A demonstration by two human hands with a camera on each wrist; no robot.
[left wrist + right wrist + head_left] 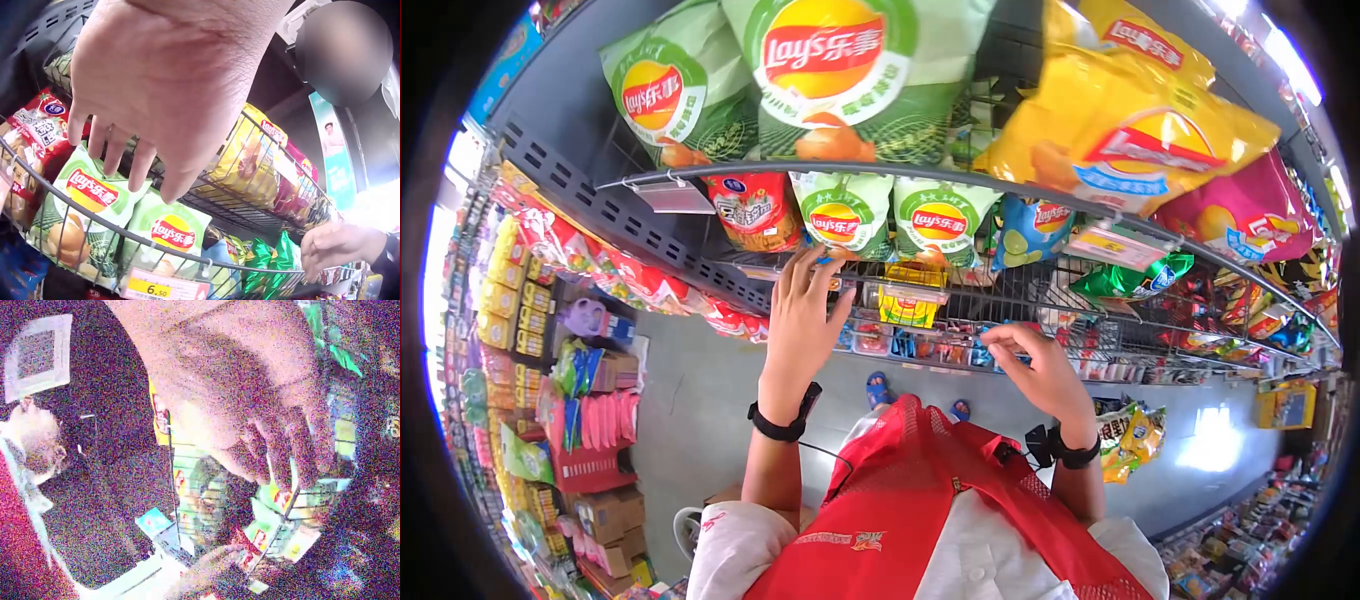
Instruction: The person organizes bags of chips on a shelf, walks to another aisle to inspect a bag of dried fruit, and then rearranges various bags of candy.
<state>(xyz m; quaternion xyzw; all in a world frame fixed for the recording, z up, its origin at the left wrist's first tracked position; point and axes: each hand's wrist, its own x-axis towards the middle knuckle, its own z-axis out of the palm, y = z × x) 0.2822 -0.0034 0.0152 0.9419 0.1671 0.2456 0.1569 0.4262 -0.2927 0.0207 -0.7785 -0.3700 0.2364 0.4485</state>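
My left hand (805, 310) reaches with fingers extended toward the front edge of the lower wire shelf, fingertips right by a green Lay's chip bag (838, 215). In the left wrist view those fingers hang over two green Lay's bags (172, 230) standing behind the wire rail. A red snack bag (750, 212) stands left of them. My right hand (1040, 368) hovers in front of the shelf farther right, fingers loosely bent and holding nothing. A blue Lay's bag (1032, 232) and a shiny green bag (1135, 278) lie behind it. The right wrist view is very grainy.
Larger green (835, 80) and yellow chip bags (1140, 120) fill the upper shelf, whose curved wire rail (880, 172) runs above my hands. A price tag (164, 287) hangs on the lower rail. Another stocked shelf (525, 290) stands at left; floor (700, 400) lies between.
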